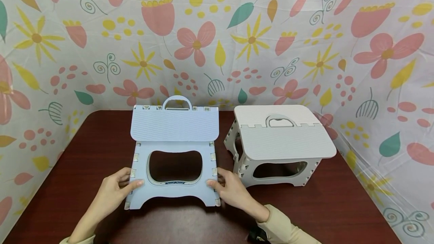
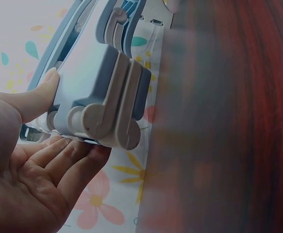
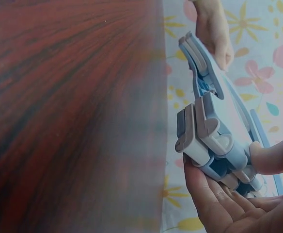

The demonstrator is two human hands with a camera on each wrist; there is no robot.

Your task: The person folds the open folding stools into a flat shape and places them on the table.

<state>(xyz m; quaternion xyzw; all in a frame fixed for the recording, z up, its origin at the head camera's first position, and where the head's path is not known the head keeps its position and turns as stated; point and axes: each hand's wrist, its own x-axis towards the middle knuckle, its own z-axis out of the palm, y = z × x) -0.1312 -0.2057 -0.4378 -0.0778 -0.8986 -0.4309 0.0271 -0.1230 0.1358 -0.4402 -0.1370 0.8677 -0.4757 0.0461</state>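
A light blue folding stool [image 1: 174, 127] is held up by its two sides, its legs folded flat together and its top panel tilted back with the carry handle at the upper edge. My left hand [image 1: 112, 189] grips the lower left side, thumb on the front face and fingers behind the edge. On the lower right side my right hand [image 1: 235, 191] holds it the same way. Both wrist views show the stacked leg ends of the stool [image 2: 83, 73] between thumb and fingers. Beyond it in the right wrist view is the left hand [image 3: 212, 29].
To the right a white folding stool [image 1: 285, 142] stands unfolded on the dark red wooden table [image 1: 91, 142], close to my right hand. A floral-patterned cloth [image 1: 217, 40] hangs behind and around the table. A small black object [image 1: 257, 234] lies by the right sleeve.
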